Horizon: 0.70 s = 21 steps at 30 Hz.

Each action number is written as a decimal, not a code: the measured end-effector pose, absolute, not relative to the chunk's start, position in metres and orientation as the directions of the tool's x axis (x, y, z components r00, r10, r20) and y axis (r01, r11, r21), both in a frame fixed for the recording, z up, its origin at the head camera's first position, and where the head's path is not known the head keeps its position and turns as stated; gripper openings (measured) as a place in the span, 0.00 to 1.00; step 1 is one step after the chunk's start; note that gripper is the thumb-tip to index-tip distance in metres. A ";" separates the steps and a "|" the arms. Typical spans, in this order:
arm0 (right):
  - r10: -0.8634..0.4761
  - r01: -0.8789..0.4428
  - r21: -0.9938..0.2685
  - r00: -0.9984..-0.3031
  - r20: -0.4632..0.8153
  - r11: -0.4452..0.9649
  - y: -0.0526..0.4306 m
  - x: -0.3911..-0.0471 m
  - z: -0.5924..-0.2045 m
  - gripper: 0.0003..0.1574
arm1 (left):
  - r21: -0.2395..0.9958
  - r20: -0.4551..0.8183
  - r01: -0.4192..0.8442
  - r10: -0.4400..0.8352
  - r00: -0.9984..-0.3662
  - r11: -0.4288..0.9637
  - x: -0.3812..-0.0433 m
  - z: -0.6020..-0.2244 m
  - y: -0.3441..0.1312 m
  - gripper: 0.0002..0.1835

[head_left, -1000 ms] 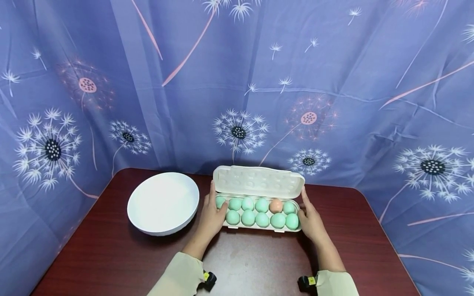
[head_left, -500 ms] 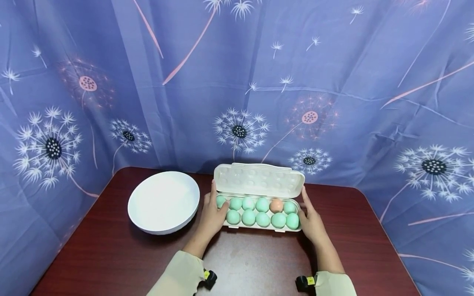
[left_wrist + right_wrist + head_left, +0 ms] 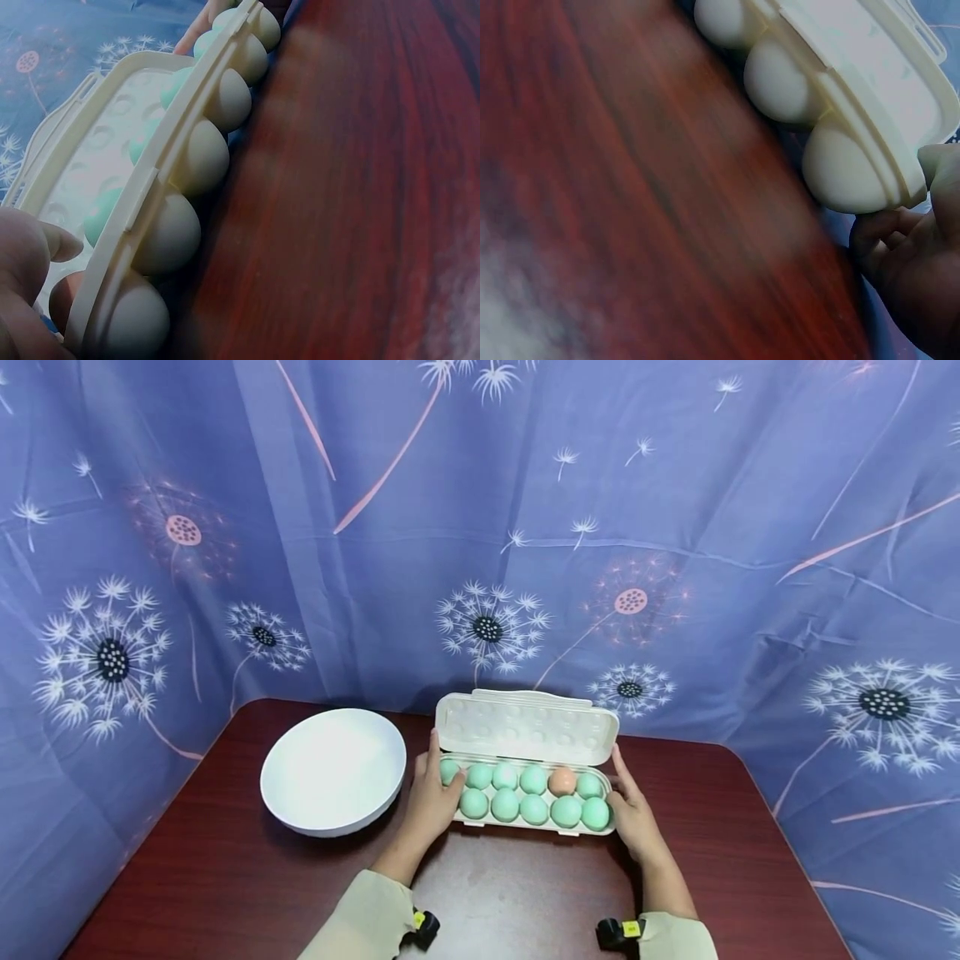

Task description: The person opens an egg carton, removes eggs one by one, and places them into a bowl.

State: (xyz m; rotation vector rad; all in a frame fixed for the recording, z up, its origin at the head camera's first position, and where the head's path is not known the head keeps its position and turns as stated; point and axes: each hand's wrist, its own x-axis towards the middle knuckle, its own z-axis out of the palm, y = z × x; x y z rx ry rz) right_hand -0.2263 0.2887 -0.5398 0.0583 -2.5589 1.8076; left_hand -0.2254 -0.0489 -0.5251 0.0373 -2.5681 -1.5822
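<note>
Clasping the egg carton [image 3: 527, 729], left grip [image 3: 432, 795] and right grip [image 3: 633, 813] curl partway round its ends, a white bowl [image 3: 333, 770] at left.

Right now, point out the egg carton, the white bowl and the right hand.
Egg carton [image 3: 527, 728]: head view, inside of its raised lid.
White bowl [image 3: 333, 770]: head view, inner surface.
Right hand [image 3: 636, 821]: head view, middle of the hand.

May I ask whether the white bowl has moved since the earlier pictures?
No; in the head view, the white bowl keeps its place against the table's far-left corner.
</note>
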 end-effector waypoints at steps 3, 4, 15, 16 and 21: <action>-0.024 -0.032 -0.947 -0.999 0.025 0.321 0.289 -0.226 -0.541 0.50 | 0.886 0.095 0.048 -0.079 -0.992 0.461 -0.225 -0.526 -0.050 0.47; -0.020 -0.027 -0.947 -1.000 0.022 0.321 0.289 -0.227 -0.542 0.50 | 0.884 0.095 0.050 -0.075 -0.993 0.464 -0.225 -0.526 -0.050 0.47; -0.009 0.012 -0.946 -1.000 -0.016 0.323 0.290 -0.229 -0.540 0.49 | 0.863 0.096 0.052 -0.061 -0.993 0.502 -0.227 -0.528 -0.051 0.50; -0.009 0.009 -0.946 -1.000 -0.012 0.324 0.289 -0.228 -0.540 0.50 | 0.861 0.095 0.053 -0.058 -0.994 0.506 -0.227 -0.528 -0.051 0.50; -0.017 -0.030 -0.944 -1.000 0.025 0.328 0.290 -0.226 -0.543 0.50 | 0.869 0.099 0.062 -0.051 -0.994 0.490 -0.224 -0.526 -0.051 0.49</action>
